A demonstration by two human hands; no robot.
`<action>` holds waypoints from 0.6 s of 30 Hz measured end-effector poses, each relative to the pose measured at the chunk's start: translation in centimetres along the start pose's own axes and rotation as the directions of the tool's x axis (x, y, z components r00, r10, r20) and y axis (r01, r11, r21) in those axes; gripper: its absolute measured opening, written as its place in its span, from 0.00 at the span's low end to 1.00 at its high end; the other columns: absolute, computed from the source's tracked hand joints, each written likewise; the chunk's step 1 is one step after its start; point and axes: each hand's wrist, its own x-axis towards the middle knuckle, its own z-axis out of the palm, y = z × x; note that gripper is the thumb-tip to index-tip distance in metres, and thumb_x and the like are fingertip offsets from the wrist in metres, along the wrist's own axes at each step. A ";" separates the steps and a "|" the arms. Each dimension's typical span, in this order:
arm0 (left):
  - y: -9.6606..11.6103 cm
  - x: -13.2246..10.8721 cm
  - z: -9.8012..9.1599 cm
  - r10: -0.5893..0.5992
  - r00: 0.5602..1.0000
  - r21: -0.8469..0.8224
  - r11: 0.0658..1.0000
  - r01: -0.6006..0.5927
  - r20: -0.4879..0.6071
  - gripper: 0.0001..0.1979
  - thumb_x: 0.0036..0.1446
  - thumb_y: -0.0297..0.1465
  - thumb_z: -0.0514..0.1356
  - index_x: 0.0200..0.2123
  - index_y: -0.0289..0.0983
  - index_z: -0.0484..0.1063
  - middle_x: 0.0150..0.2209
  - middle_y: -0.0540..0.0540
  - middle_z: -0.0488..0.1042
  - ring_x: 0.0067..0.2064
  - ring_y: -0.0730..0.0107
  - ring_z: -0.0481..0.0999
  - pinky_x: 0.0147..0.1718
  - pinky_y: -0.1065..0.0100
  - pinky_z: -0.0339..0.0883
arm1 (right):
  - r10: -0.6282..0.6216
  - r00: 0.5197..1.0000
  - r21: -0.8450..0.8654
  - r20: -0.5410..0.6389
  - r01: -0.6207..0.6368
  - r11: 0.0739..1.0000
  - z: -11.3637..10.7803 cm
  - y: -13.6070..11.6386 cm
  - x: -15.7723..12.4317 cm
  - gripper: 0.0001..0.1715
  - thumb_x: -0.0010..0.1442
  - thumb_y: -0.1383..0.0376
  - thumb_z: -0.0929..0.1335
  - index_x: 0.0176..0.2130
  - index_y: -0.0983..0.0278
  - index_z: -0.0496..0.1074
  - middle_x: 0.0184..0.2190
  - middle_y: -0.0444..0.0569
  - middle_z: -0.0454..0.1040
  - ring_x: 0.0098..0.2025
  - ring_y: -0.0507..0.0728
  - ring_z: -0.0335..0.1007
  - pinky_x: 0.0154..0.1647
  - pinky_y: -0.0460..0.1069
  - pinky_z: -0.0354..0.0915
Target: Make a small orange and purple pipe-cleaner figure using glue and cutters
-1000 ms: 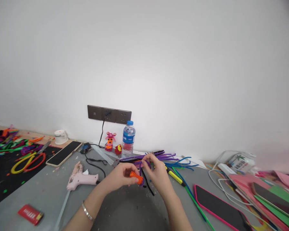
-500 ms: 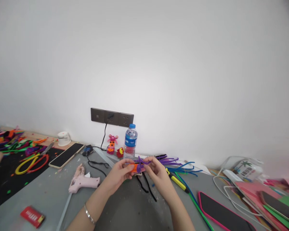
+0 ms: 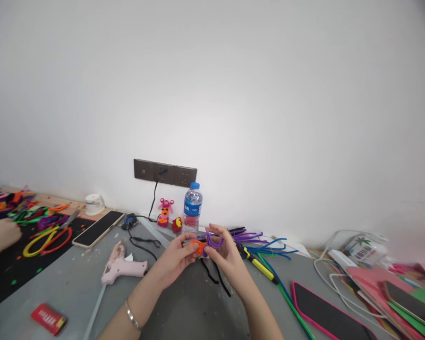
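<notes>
My left hand (image 3: 175,261) pinches a small orange pipe-cleaner piece (image 3: 199,247) just above the grey table (image 3: 184,311). My right hand (image 3: 228,259) is closed on a purple pipe cleaner (image 3: 213,242) that loops round the orange piece. The two hands meet at the table's middle. Two black pipe cleaners (image 3: 216,278) lie under them. More purple and blue pipe cleaners (image 3: 260,242) lie behind my right hand.
A pink glue gun (image 3: 122,267) lies to the left, a red box (image 3: 48,318) nearer. A water bottle (image 3: 191,208), small figures (image 3: 165,212), phones (image 3: 97,228) (image 3: 327,314) and a yellow-handled tool (image 3: 258,264) surround me. Another person's hand (image 3: 0,233) reaches over coloured pipe cleaners at far left.
My hands have lifted a little and the purple pipe cleaner has been bent further round the orange piece. Another person's hand has come in at the far left.
</notes>
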 end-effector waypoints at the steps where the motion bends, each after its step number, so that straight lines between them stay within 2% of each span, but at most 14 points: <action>1: 0.0 -0.1 0.1 0.006 1.000 0.013 1.000 -0.006 0.023 0.15 0.44 0.29 0.72 0.35 0.35 0.72 0.26 0.51 0.73 0.25 0.80 0.70 0.27 0.77 0.64 | 0.015 1.000 0.023 0.010 -0.015 1.000 0.0 0.0 0.0 0.29 0.58 0.57 0.69 0.56 0.57 0.60 0.56 0.55 0.66 0.53 0.60 0.67 0.49 0.54 0.68; 7: 0.4 -0.5 0.5 0.025 0.998 0.065 0.997 -0.029 0.061 0.13 0.45 0.28 0.72 0.33 0.34 0.72 0.28 0.49 0.74 0.27 0.79 0.71 0.30 0.76 0.66 | 0.057 0.996 0.091 0.074 -0.064 0.994 -0.3 -0.1 -0.3 0.32 0.58 0.57 0.69 0.59 0.56 0.57 0.58 0.56 0.63 0.53 0.60 0.67 0.50 0.55 0.67; 12: 0.3 -0.4 0.4 0.048 0.999 0.053 0.997 -0.049 0.023 0.14 0.44 0.29 0.72 0.32 0.34 0.72 0.27 0.51 0.74 0.26 0.79 0.72 0.30 0.75 0.69 | 0.019 0.999 0.086 0.030 -0.021 0.996 -0.3 0.3 -0.1 0.33 0.58 0.57 0.69 0.59 0.56 0.57 0.57 0.56 0.64 0.52 0.61 0.67 0.48 0.55 0.67; 14: 0.3 -0.1 0.2 0.080 0.997 0.017 0.997 -0.080 -0.015 0.14 0.43 0.29 0.72 0.32 0.35 0.72 0.26 0.52 0.74 0.26 0.79 0.72 0.30 0.75 0.70 | -0.034 0.997 0.077 -0.063 0.039 0.996 -0.3 0.3 0.1 0.33 0.58 0.56 0.69 0.59 0.56 0.57 0.57 0.56 0.64 0.52 0.61 0.67 0.46 0.55 0.67; 15: 0.3 0.0 0.1 0.092 0.995 -0.001 0.996 -0.092 -0.036 0.14 0.43 0.29 0.72 0.32 0.35 0.71 0.26 0.52 0.74 0.26 0.79 0.73 0.30 0.76 0.70 | -0.076 0.986 0.044 -0.149 0.083 0.996 -0.4 0.3 0.2 0.32 0.58 0.57 0.70 0.58 0.56 0.58 0.56 0.56 0.65 0.51 0.61 0.67 0.45 0.54 0.67; 17: 0.3 0.2 0.0 0.101 0.992 -0.024 0.994 -0.103 -0.076 0.15 0.42 0.30 0.73 0.31 0.35 0.71 0.26 0.53 0.74 0.26 0.79 0.74 0.30 0.77 0.71 | -0.189 0.931 -0.090 -0.313 0.169 0.982 -0.6 0.0 0.3 0.22 0.57 0.58 0.70 0.50 0.59 0.65 0.48 0.54 0.70 0.44 0.59 0.68 0.41 0.53 0.66; 18: 0.3 0.2 -0.1 0.102 0.990 -0.031 0.994 -0.105 -0.092 0.15 0.42 0.30 0.73 0.31 0.35 0.71 0.26 0.53 0.74 0.26 0.79 0.74 0.30 0.77 0.72 | -0.245 0.906 -0.167 -0.345 0.198 0.966 -0.7 -0.2 0.3 0.15 0.57 0.59 0.70 0.44 0.60 0.68 0.42 0.51 0.71 0.40 0.58 0.68 0.39 0.52 0.65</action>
